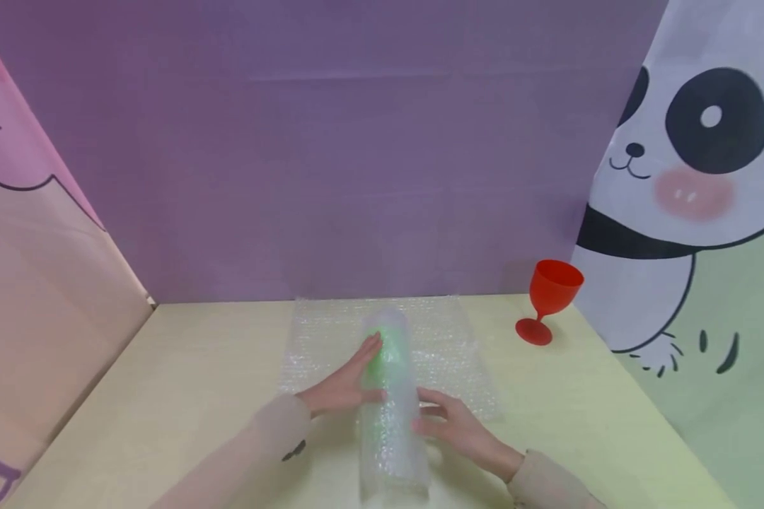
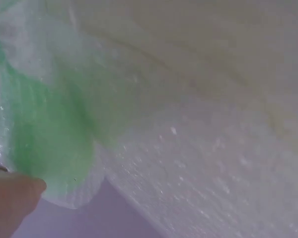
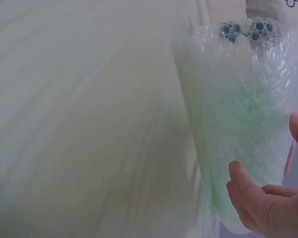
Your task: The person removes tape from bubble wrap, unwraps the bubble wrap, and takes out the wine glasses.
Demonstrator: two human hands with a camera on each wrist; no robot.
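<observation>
A roll of clear bubble wrap (image 1: 391, 431) stands out from the table's middle toward the near edge, with something green (image 1: 391, 350) showing through its layers. My left hand (image 1: 344, 382) lies against the roll's left side, thumb and fingers spread over it. On the right side, my right hand (image 1: 455, 428) touches the roll with slightly bent fingers. In the left wrist view the green thing (image 2: 52, 134) shows through the plastic beside a fingertip. The right wrist view has the wrapped roll (image 3: 248, 109) with fingers of my right hand (image 3: 268, 203) against it.
A flat sheet of bubble wrap (image 1: 446, 353) spreads under and beyond the roll, up to the table's back edge. A red goblet (image 1: 554, 286) stands at the back right of the pale table (image 1: 184, 396). A purple backdrop (image 1: 356, 177) rises behind, with printed cloths at both sides.
</observation>
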